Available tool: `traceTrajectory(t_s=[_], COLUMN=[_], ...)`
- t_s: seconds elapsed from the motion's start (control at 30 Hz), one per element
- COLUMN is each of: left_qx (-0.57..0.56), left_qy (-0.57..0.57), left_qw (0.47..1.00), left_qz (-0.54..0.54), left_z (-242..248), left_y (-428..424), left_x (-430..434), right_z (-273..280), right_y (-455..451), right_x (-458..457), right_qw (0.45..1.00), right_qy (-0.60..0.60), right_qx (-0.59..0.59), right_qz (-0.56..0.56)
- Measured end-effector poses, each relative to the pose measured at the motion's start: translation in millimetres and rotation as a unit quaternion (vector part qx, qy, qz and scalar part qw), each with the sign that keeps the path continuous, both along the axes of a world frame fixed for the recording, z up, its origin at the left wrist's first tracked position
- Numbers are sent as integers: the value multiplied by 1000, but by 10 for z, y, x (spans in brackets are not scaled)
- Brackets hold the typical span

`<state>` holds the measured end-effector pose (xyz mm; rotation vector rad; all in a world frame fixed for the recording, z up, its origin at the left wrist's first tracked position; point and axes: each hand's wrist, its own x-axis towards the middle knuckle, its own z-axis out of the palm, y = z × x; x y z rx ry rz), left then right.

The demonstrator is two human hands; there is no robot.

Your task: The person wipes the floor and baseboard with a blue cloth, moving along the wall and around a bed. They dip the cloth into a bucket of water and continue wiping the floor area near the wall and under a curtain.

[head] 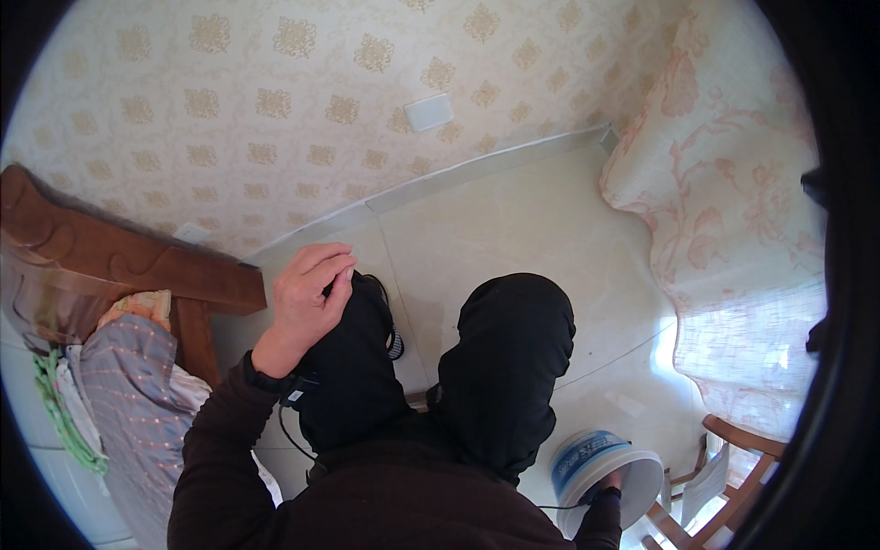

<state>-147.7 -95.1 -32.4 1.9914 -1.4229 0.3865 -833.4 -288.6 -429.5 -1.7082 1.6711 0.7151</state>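
Note:
My left hand (313, 289) is raised over my left knee, its fingers loosely bent with the fingertips close to the thumb; nothing is seen in it. A dark band with a small cabled device is at that wrist. Down at the lower right, my right hand (608, 481) reaches into a white plastic bucket (646, 459) with a blue printed band. The fingers are hidden inside the bucket, so what they touch does not show. The bucket stands tilted in view on the tiled floor beside my right leg.
A carved wooden bed or bench frame (130, 265) with a grey striped cloth (130, 385) is on the left. A floral curtain (715, 206) hangs at the right, above a wooden chair (746, 481). Patterned wallpaper (323, 69) covers the wall ahead, over pale floor tiles (515, 227).

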Motion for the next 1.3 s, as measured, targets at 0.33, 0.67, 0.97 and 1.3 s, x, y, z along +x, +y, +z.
traceTrajectory(t_s=[0.33,0.67,0.97,1.3], left_qx=[11,6,14,-26], left_qy=[23,51,91,151], left_qw=[1000,999,989,853], left_qz=[-2,-6,-120,-499], left_z=[10,43,629,1001], left_y=[14,24,-256,-1199], left_x=[-11,-3,-208,-1678], right_z=[31,52,115,238], right_y=[6,17,53,315], right_x=[-19,-36,-169,-354], right_qw=[1000,1000,999,999], right_qy=[5,9,12,-1], right_qx=[2,0,-7,-22], right_qz=[8,15,29,44])
